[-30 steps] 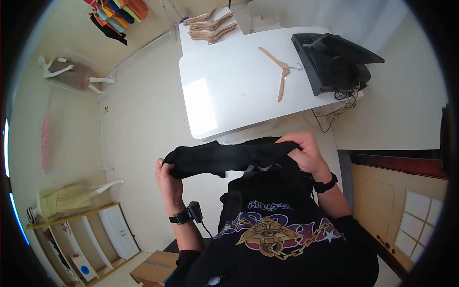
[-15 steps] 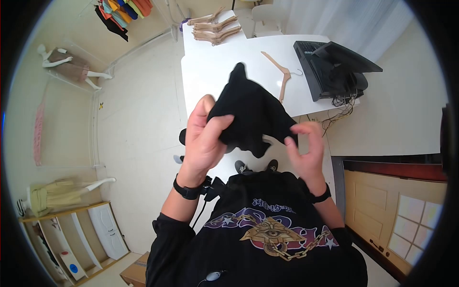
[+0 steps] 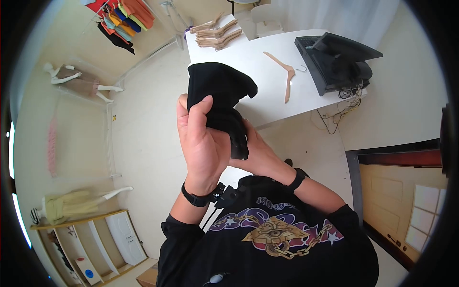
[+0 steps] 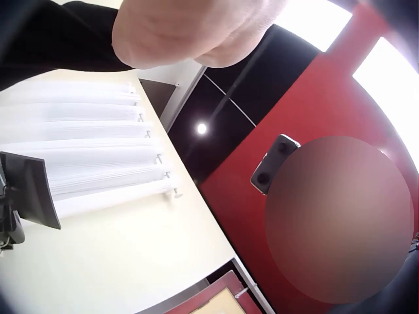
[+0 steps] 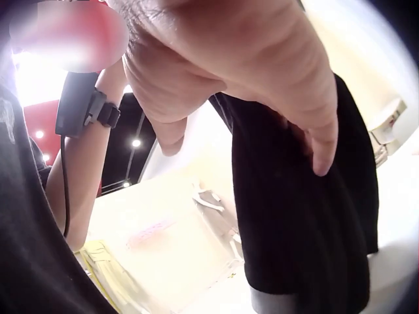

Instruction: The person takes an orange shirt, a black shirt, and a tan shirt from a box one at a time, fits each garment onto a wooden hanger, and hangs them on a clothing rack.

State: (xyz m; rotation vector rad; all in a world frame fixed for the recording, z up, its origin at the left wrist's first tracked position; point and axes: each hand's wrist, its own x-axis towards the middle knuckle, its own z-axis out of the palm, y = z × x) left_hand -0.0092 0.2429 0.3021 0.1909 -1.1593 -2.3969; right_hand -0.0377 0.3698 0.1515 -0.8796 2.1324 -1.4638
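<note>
A black garment [image 3: 220,83], bunched and folded over, hangs between the two hands in front of the chest. My left hand [image 3: 203,143] grips it, thumb lying across the near side. Behind the lower part of the cloth is my right hand [image 3: 258,155], its fingertips hidden there in the head view. In the right wrist view, fingers of the right hand [image 5: 249,72] reach over the black cloth [image 5: 301,216], while a thumb hangs apart from it; a pale grey band shows at the cloth's lower edge. The left wrist view shows only the underside of the left hand [image 4: 190,29].
Beyond the hands stands a white table [image 3: 267,110] with one wooden hanger [image 3: 288,74] lying on it. A stack of wooden hangers [image 3: 217,36] sits at its far left. At the right is a black cash register [image 3: 334,62] with loose cables. Mannequins and shelves line the left wall.
The garment was stretched wide between both hands, then turned and gathered upward. My left hand has risen holding it; the right hand has crossed left, behind the cloth.
</note>
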